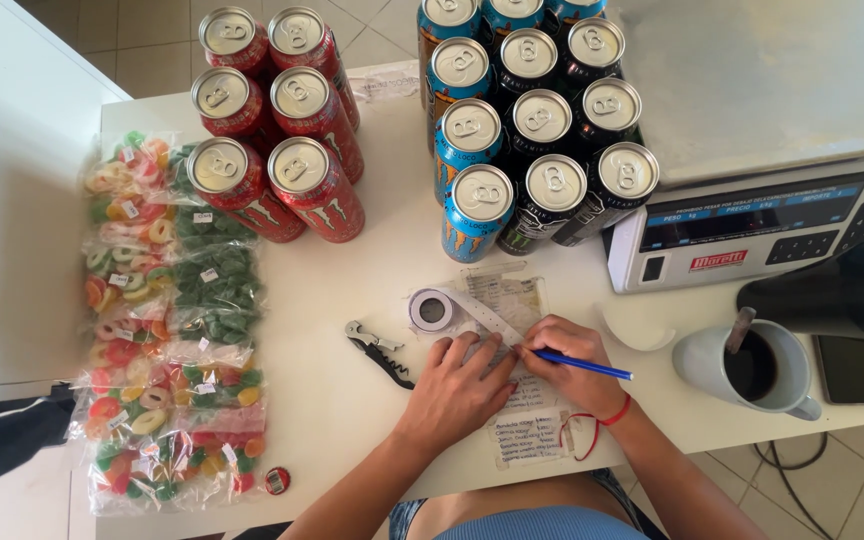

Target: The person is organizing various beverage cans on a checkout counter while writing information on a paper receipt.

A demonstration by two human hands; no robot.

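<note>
My right hand [570, 365] grips a blue pen [582, 365] with its tip on a strip of white stickers that unrolls from a small roll [432, 309]. My left hand [457, 392] lies flat on the strip and on the taped paper list [530, 420] under it, fingers spread, holding it down. A red cord bracelet sits on my right wrist. A black corkscrew [380, 350] lies just left of my left hand.
Several red cans [272, 110] stand at the back left, several blue and black cans [532, 120] at the back middle. Bags of coloured gummy sweets [167, 320] line the left edge. A weighing scale [762, 130], a coffee mug [752, 370], a black cylinder [842, 290] and a dark phone [852, 368] occupy the right.
</note>
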